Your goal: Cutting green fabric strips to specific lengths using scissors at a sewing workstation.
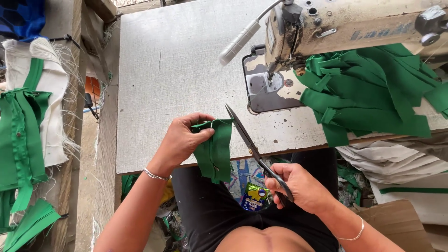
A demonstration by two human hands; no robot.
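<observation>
Scissors tip meets the top of the hanging green piece.
Left hand (179, 140) fingers pinch the green zipper piece (214, 149), long axis vertical; right hand (298, 186) fingers grip the scissors (247, 140), blades barely parted, just right of it.

A worn cream sewing machine (354, 23) stands at the far right of the grey tabletop (172, 70), its needle above a scuffed metal plate (266, 91). A pale lever handle (240, 41) juts out to its left. Under the machine's arm lies a heap of green fabric strips (373, 93) — folded and tangled. On the left, more green pieces (21, 135) hang over frayed white cloth (51, 93). White cloth (401, 158) and brown cardboard (396, 221) sit low on the right — beside a small shiny wrapper (254, 196).
</observation>
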